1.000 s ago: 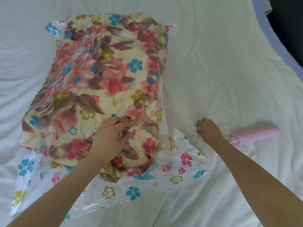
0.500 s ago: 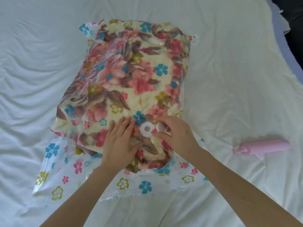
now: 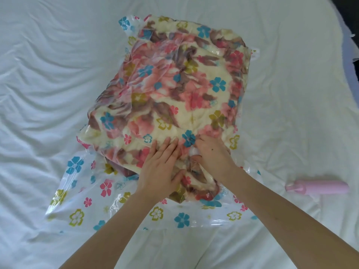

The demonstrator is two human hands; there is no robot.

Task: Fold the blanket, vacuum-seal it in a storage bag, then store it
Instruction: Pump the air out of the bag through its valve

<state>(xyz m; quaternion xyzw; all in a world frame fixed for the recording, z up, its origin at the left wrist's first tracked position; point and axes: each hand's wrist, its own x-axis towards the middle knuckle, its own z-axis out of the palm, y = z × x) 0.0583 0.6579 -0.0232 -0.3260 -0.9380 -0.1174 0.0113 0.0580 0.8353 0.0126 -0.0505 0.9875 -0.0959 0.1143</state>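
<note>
L hand (image 3: 161, 171) + R hand (image 3: 211, 154), 1 bag (image 3: 77, 191)

No legible text (flower prints only)

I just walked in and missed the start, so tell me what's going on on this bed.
A person is working on a floral blanket packed inside a clear, flower-printed storage bag on a white bed sheet. The left hand presses flat on the bag, fingers straight. The right hand curls its fingers round the white valve beside it, which is mostly hidden. A pink pump lies apart on the sheet to the right, untouched.
</note>
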